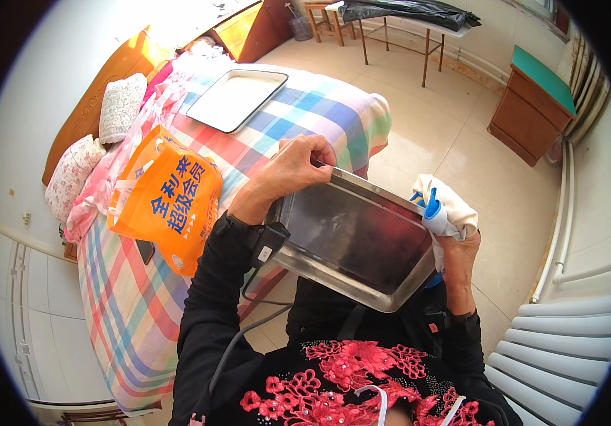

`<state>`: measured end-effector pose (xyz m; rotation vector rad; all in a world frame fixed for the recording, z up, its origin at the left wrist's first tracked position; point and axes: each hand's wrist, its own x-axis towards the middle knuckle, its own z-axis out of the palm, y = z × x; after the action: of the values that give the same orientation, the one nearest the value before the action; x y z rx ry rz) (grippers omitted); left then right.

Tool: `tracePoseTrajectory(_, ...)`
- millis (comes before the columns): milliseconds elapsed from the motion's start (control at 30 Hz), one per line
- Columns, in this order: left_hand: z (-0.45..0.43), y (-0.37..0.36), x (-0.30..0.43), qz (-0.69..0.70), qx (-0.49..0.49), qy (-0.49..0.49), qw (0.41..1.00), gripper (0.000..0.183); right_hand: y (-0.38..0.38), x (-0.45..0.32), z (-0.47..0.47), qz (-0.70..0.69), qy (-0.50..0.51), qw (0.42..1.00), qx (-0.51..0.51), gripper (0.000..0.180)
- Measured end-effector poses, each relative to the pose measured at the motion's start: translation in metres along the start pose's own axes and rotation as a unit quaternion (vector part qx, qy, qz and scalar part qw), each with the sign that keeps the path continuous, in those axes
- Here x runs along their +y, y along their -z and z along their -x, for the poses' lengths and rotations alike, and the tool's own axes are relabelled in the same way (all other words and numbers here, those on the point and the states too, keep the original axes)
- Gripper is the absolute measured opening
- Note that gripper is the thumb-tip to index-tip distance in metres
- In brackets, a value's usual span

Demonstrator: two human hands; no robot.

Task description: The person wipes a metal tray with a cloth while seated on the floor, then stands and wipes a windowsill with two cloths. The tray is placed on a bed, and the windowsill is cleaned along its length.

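Note:
A shiny rectangular metal tray point(359, 234) is held tilted in front of my body, its flat face showing blurred reflections. My left hand point(297, 168) grips the tray's upper left rim between thumb and fingers. My right hand point(457, 242) holds a bunched white cloth point(446, 205) with blue parts against the tray's right edge; the cloth hides most of those fingers. On the bed to the left, an orange bag point(169, 197) with printed writing stands near my left forearm. Beyond it, a white tray with a dark rim point(239, 101) lies flat on the plaid bedspread point(135, 309).
A dark phone point(145, 251) lies beside the orange bag. Pillows point(122, 108) rest near the wooden headboard point(84, 101). A brown cabinet with a green top point(534, 106) stands right, and a white radiator point(561, 341) lower right. A table point(417, 26) bears black plastic. A cable hangs by my left arm.

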<state>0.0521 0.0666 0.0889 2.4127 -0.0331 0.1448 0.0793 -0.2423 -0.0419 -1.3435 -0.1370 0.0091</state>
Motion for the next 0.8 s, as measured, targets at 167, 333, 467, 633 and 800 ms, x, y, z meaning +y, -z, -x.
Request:
tracePoseTrajectory(167, 0.0, -0.005, 0.003, -0.085, 0.02, -0.008, 0.996, 0.022, 0.001, -0.001, 0.0, 0.014, 0.007, 1.0, 0.004, 0.04)
tracePoseTrajectory(333, -0.001, -0.003, 0.001, -0.018, 0.005, 0.003, 1.0, 0.023, 0.002, 0.002, 0.0, 0.01, 0.0, 1.0, 0.007, 0.04)
tracePoseTrajectory(467, 0.0, -0.003, 0.0, -0.06, -0.002, -0.023, 0.998, 0.018, 0.003, 0.003, 0.001, 0.016, 0.015, 1.0, 0.013, 0.035)
tracePoseTrajectory(633, 0.0, 0.001, 0.002, 0.024, -0.015, 0.018, 0.999, 0.022, 0.003, 0.001, 0.001, 0.014, 0.009, 1.0, 0.015, 0.036)
tracePoseTrajectory(800, 0.0, -0.014, 0.014, -0.097, 0.012, -0.042, 0.994, 0.025, 0.002, -0.001, 0.002, 0.002, 0.006, 1.0, 0.014, 0.035)
